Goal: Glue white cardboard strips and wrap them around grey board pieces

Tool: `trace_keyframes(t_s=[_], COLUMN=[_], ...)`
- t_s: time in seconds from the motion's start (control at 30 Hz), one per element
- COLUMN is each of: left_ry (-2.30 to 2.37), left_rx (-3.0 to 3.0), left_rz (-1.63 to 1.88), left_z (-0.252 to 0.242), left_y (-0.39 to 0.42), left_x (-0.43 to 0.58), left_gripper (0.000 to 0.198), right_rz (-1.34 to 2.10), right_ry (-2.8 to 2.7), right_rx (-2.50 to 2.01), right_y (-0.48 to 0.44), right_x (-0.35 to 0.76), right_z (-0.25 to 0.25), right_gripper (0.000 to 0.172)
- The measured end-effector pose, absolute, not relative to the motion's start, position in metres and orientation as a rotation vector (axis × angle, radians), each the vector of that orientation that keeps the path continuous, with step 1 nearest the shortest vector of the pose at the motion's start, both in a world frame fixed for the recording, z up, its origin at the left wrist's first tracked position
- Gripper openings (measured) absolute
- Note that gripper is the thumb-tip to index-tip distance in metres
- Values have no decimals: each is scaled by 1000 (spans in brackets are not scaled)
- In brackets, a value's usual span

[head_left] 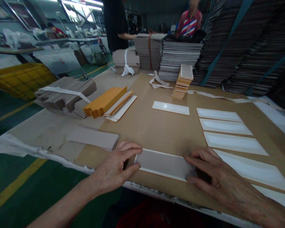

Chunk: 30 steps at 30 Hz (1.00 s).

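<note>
A grey strip (165,161) lies on a white, orange-edged panel (154,172) near the table's front edge. My left hand (117,164) grips the left end, thumb on the near edge and fingers on the far edge. At the right end, my right hand (213,174) holds it the same way, partly hiding that end. Left of my hands rests a small stack of grey strips (95,137). White panels (234,142) lie in a column on the right, and one more white panel (171,108) lies beyond my hands.
Orange strips (105,101) and bundled grey pieces (64,95) sit at the left. An orange-edged stack (182,81) stands before tall board stacks (180,57). Two people are behind the table (142,126); another person is far left. A yellow bin (21,79) stands left.
</note>
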State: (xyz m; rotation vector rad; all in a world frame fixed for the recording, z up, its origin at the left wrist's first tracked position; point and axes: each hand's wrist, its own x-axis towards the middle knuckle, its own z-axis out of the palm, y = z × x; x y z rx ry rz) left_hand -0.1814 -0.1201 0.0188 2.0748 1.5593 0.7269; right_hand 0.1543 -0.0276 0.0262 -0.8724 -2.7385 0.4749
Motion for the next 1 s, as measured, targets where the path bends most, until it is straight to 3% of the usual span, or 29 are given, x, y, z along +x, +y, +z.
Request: trace_keyframes(t_s=[0.2,0.5,0.77,1.0], left_ry=[1568,1572,1586,1531], left_rx=[2065,2072,2082,2306], left_rz=[723,737,726,511], left_z=[21,21,22,24], left_y=[-120,-119,-120,-124], left_x=[-180,-179,-179,-182], left_gripper=[31,31,31,33], right_rz=[519,264,228,-190], right_ry=[-2767,-2774,-2784,-2832], right_rx=[-866,-821,-837,-753], right_y=[-29,-40,-44,-52], right_x=[155,154,151,145], right_z=[27,21,19,11], right_gripper=[28,39,39,41])
